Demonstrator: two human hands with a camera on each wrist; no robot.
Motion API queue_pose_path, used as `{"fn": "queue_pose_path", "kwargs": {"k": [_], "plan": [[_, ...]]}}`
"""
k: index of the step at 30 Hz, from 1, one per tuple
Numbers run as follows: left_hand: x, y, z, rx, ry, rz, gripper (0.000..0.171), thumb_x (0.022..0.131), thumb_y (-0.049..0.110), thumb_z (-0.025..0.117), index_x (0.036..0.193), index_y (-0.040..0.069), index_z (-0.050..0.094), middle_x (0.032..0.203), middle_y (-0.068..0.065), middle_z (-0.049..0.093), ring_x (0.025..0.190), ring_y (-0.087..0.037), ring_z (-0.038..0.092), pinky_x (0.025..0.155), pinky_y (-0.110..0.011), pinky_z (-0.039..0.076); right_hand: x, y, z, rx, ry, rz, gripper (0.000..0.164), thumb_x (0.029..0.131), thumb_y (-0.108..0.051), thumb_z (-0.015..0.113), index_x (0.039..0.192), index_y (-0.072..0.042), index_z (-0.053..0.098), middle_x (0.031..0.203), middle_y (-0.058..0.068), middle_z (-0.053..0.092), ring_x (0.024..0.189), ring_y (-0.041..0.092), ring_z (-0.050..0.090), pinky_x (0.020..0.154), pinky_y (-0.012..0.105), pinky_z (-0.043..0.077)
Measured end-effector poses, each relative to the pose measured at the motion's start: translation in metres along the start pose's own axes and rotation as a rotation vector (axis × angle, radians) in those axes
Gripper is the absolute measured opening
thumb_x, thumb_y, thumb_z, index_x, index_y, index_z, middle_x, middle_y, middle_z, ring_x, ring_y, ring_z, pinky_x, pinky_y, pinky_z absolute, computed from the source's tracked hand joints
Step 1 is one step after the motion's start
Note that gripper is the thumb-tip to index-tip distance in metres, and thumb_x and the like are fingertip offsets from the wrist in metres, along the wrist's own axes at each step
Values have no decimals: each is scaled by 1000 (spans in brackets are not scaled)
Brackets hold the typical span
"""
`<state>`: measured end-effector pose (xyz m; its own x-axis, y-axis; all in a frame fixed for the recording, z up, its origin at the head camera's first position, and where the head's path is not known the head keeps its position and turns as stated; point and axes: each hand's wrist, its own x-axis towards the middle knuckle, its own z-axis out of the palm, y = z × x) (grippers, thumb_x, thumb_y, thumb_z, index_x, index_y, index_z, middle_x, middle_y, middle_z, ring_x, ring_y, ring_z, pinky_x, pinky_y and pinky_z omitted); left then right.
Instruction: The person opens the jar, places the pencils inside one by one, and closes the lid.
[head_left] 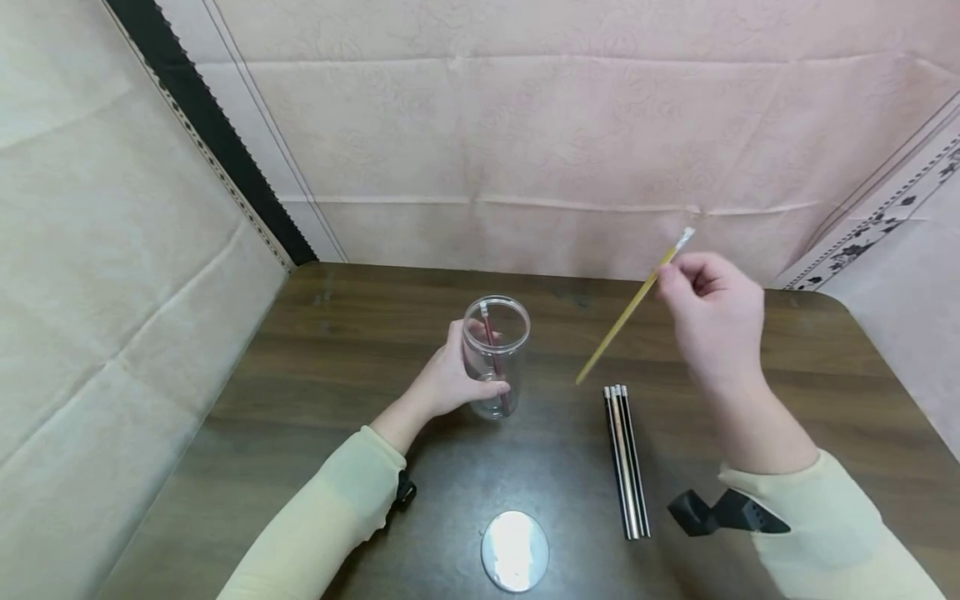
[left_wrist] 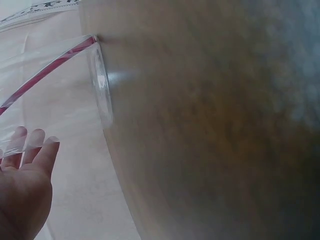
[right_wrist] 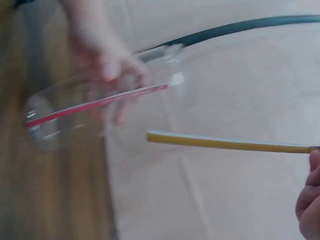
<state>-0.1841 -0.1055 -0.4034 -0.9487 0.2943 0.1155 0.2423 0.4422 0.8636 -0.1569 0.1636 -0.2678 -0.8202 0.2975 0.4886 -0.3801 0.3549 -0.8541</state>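
Observation:
My left hand (head_left: 457, 375) grips a clear jar (head_left: 516, 367) from its left side, thumb across the front. The jar stands upright with its mouth uncovered. Inside leans a red pencil (head_left: 491, 332), its white eraser end near the rim; the left wrist view shows its lower end at the jar's base (left_wrist: 102, 82). To the right, my right hand (head_left: 716, 317) pinches a yellow pencil (head_left: 630, 313) near its eraser end. That pencil slants above the table, lower end pointing left toward the jar. In the right wrist view, its free end is apart from the jar (right_wrist: 42, 135).
A row of several dark and silvery pencils (head_left: 626, 462) lies on the brown wooden table (head_left: 337, 367), right of the jar. A shiny round disc (head_left: 514, 552) lies at the near side. Pale cloth (head_left: 525, 150) hangs behind the table's far edge.

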Motion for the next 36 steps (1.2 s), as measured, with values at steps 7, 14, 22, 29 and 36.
{"fn": "queue_pose_path", "kwargs": {"k": [7,14,22,29,36], "plan": [[0,-2,0,-2,9,-9,85,65,33,86,128,18,30,120,3,56,110,-17,54,95,-47,39,7,-17,11,408,88,-87,18,81,5,62,69,-9,65,56,-1,59,50,9,47,50,17,35],[0,-2,4,-18,-13,-2,87,64,35,86,128,16,30,120,3,55,109,-16,54,94,-44,40,9,-20,25,434,111,-98,18,82,3,62,69,-9,65,56,-1,57,52,10,47,51,19,36],[-2,-3,4,-10,-1,-10,89,64,35,86,129,16,30,121,1,56,110,-19,54,93,-47,40,9,-17,59,282,104,-137,14,86,-6,61,74,-11,63,59,-10,57,55,6,49,53,19,37],[-3,-4,4,-8,-9,-11,91,64,37,86,131,16,28,121,1,55,110,-19,54,93,-47,41,-6,2,84,96,-27,-162,13,87,-6,62,87,6,65,68,-3,60,59,4,50,55,17,40],[-2,-2,3,-4,-2,-9,92,63,38,86,131,15,28,120,-3,54,108,-20,53,92,-46,41,-18,16,89,-32,-147,-182,10,85,-9,64,89,0,67,71,7,62,61,5,51,56,16,40]]}}
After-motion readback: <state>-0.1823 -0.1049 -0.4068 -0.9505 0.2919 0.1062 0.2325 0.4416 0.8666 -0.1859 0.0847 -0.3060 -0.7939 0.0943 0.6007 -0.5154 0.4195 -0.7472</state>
